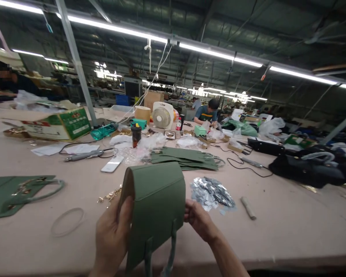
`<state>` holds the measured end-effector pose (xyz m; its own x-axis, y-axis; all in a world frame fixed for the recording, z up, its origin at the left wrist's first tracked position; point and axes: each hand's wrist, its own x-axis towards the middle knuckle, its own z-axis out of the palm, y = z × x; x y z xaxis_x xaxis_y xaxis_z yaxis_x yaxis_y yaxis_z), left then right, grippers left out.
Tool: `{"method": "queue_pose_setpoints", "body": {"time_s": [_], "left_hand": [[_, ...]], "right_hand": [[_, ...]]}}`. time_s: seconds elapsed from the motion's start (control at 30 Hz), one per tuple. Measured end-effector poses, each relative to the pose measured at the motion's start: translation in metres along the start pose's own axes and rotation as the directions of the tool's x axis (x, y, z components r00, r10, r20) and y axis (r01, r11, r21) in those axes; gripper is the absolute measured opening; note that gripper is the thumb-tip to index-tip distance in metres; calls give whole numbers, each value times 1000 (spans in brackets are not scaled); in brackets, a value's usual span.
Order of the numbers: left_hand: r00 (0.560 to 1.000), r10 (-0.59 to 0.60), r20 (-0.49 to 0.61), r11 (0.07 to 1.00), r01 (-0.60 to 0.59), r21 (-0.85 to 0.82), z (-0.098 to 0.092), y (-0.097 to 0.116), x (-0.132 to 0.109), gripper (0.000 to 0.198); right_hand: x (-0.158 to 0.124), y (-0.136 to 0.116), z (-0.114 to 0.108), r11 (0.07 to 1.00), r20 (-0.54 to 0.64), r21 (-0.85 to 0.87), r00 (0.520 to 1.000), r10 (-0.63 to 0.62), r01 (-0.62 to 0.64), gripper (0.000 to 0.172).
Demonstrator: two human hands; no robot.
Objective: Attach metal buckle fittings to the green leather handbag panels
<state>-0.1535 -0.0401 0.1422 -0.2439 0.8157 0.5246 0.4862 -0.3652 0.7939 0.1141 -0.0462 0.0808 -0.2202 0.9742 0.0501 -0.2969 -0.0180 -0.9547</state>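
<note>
I hold a folded green leather bag panel (158, 200) upright in front of me over the table (276, 231). My left hand (112, 234) grips its left edge, thumb on the front face. At its right edge sits my right hand (197, 219), fingers curled round behind the panel. Two green straps hang from the panel's lower end. A pile of small silver metal pieces (212, 192) lies just right of the panel. Small gold fittings (111, 195) lie to its left.
A green bag piece with a handle (14, 192) lies far left, a stack of green panels (187, 158) behind. A phone (112, 164), a cup (136, 135), a fan (162, 115), a green box (60, 125) and black bags (311, 167) stand around. A person works at the far end.
</note>
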Motion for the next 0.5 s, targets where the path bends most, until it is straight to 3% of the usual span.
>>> {"method": "queue_pose_setpoints", "body": {"time_s": [0.07, 0.1, 0.17, 0.23, 0.33, 0.5], "left_hand": [[978, 205, 36, 979, -205, 2, 0, -5, 1, 31], [943, 327, 57, 945, -327, -12, 1, -8, 1, 27], [833, 542, 107, 840, -541, -44, 2, -15, 4, 29], [726, 669, 159, 741, -668, -66, 4, -24, 8, 38], [646, 743, 176, 663, -746, -63, 9, -37, 13, 44], [596, 785, 168, 617, -777, -123, 32, -52, 4, 37]], "right_hand": [[-13, -2, -1, 1000, -59, 9, 998, -14, 15, 64], [-20, -3, -3, 1000, -102, 14, 995, -21, 22, 63], [-36, -8, -8, 998, -215, 35, 976, -40, 48, 63], [-57, -11, -15, 997, -310, 31, 949, -55, 67, 63], [-91, -12, -25, 997, -342, -52, 937, -69, 54, 68], [-139, 11, -33, 949, -285, -277, 956, 66, -148, 68]]}}
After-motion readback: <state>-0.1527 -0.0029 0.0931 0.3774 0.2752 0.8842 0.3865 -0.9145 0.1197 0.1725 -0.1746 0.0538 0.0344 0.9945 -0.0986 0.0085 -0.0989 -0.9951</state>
